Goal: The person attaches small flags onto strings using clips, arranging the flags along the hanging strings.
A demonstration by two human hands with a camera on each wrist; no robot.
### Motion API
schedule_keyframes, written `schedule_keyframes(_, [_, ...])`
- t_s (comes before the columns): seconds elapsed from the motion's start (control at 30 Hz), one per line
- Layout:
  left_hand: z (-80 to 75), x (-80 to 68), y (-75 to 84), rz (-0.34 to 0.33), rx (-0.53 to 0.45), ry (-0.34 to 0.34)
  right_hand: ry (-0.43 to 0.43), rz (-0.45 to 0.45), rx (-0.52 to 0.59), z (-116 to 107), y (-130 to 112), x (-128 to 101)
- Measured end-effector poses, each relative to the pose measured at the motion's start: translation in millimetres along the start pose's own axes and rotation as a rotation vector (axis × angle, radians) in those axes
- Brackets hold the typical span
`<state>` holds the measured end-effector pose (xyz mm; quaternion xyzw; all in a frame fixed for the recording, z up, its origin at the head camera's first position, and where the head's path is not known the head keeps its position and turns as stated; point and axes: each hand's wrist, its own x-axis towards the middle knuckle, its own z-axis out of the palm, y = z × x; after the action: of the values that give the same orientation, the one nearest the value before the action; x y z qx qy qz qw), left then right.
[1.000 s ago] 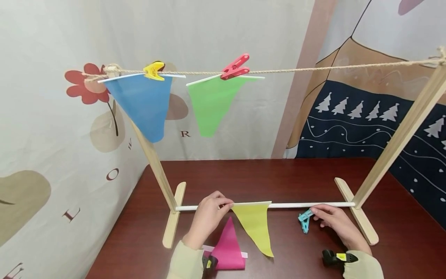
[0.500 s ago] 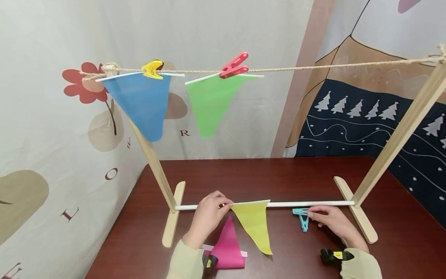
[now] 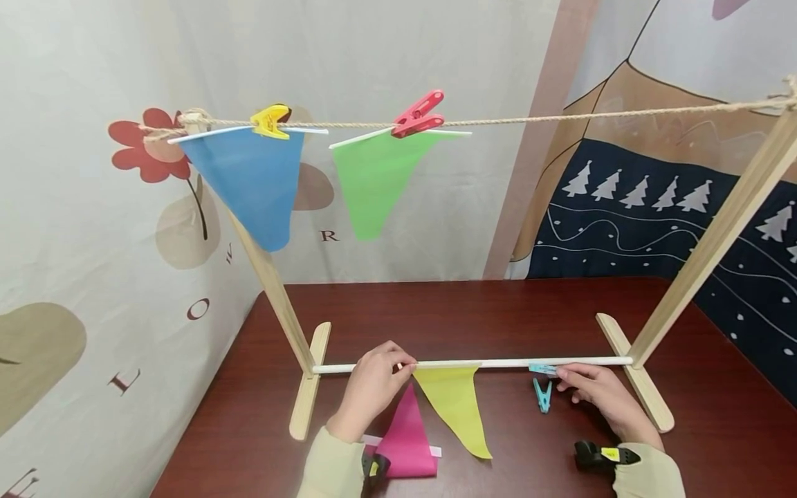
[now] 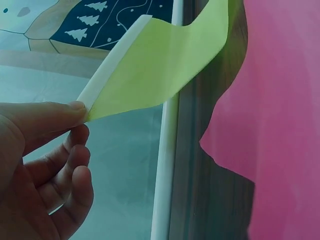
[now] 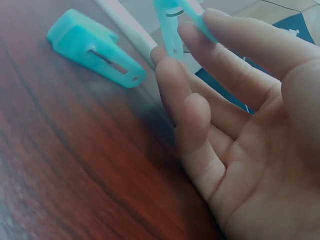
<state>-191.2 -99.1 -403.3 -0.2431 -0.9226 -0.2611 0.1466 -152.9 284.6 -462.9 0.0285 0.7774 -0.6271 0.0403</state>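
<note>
My left hand (image 3: 376, 380) pinches the white-edged top corner of a yellow pennant (image 3: 457, 408), whose point hangs down toward the table. In the left wrist view, thumb and forefinger grip the white strip (image 4: 117, 60). My right hand (image 3: 600, 394) holds a light-blue clothespin (image 3: 543, 369) at the fingertips, level with the white rod. In the right wrist view, that clothespin shows partly at the top, near the fingers. A second light-blue clothespin (image 3: 543, 396) rests on the table just below it. A pink pennant (image 3: 407, 443) lies near my left wrist.
A wooden stand with a left post (image 3: 274, 304), a right post (image 3: 710, 242) and a white bottom rod (image 3: 585, 362) spans the table (image 3: 486, 311). From its rope (image 3: 560, 117) hang a blue pennant (image 3: 252, 180) under a yellow clothespin (image 3: 270, 122) and a green pennant (image 3: 376, 176) under a red clothespin (image 3: 418, 116).
The held clothespin has tilted level and risen slightly, apart from the other one in the head view. My left hand stays in place; the yellow pennant's top edge has dipped a little.
</note>
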Motion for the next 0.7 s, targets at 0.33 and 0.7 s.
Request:
schedule_keyframes(0.33, [-1.3,0.1,0.4,0.013,0.000,0.017,-0.058,-0.063,0.109,-5.9,1.8,-2.6])
schedule_keyframes(0.7, [-2.7,-0.2,0.4,0.015,-0.023,0.035,-0.056,-0.056,0.131,-6.5,2.5,-1.4])
